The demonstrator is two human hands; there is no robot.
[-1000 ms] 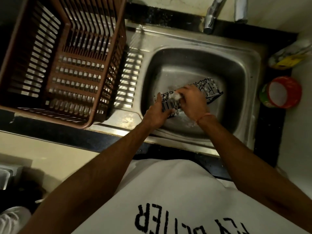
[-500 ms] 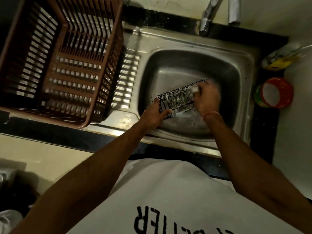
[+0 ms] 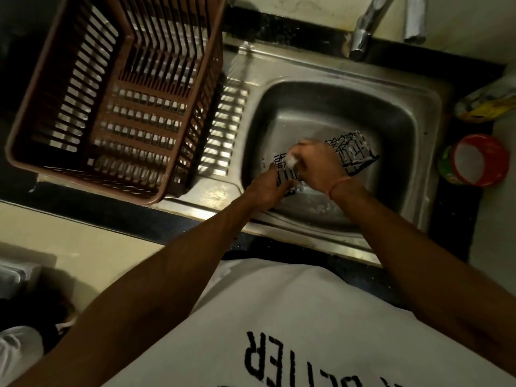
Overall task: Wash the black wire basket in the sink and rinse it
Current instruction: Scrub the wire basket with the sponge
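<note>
Since half a second ago the right hand [image 3: 317, 163] has slid back to the near-left end of the black wire basket [image 3: 353, 153], fingers curled around a soapy white scrubber [image 3: 291, 160]. Inside the sink [image 3: 413, 113], the left hand [image 3: 265, 191] grips that basket's left end. Right of the sink sits a red-rimmed tub [image 3: 474, 160].

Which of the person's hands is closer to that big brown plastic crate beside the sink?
Left. The left hand grips the black wire basket at the end nearest the brown crate. The right hand scrubs farther along, away from the crate.
</note>
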